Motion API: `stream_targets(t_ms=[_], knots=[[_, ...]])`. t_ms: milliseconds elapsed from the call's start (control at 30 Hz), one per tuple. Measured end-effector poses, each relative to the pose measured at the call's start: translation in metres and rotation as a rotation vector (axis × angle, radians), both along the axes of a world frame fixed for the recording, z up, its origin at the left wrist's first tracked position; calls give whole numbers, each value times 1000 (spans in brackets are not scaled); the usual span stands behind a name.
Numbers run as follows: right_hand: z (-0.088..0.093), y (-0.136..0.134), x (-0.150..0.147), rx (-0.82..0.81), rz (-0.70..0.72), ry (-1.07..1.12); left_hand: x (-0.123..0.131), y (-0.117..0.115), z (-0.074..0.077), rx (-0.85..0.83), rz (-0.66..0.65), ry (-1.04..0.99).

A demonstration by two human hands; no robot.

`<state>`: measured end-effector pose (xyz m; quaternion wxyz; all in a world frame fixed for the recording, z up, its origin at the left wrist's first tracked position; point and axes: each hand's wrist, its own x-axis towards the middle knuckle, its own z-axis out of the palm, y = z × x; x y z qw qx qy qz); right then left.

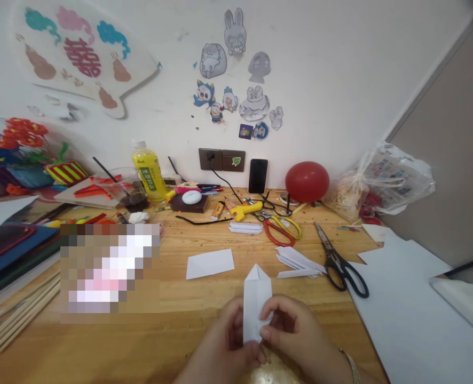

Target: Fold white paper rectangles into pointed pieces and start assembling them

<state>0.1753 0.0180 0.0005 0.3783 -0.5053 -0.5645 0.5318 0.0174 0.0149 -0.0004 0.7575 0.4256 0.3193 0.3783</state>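
Between my two hands stands a folded strip of white paper (256, 293), its top end creased to a point. My left hand (232, 336) grips its lower left side, thumb across the bottom. My right hand (290, 325) pinches the lower right edge between thumb and fingers. Behind it on the table lies a flat white paper rectangle (210, 264). Several folded paper strips (298, 262) rest to the right, beside black-handled scissors (338, 261). A small stack of folded paper (245, 228) sits farther back.
Large white sheets (404, 309) cover the right side. Red-and-yellow-handled scissors (282, 229), a yellow glue gun (246, 210), a phone (258, 176) and a red balloon (307, 181) are at the back. A drink bottle (149, 170) stands back left; wooden sticks (20, 314) lie left. One patch is pixelated.
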Motion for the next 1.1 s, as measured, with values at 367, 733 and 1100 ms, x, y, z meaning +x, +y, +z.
stream_targets(t_ms=[367,733,1100], knots=[[1,0,-7,-145,-29,195,3,2,-3,-123,12,28],[-14,-5,-5,-75,-46,72,6,-5,-2,-73,69,141],[-2,-3,-9,-145,-24,175,7,-3,7,-85,48,198]])
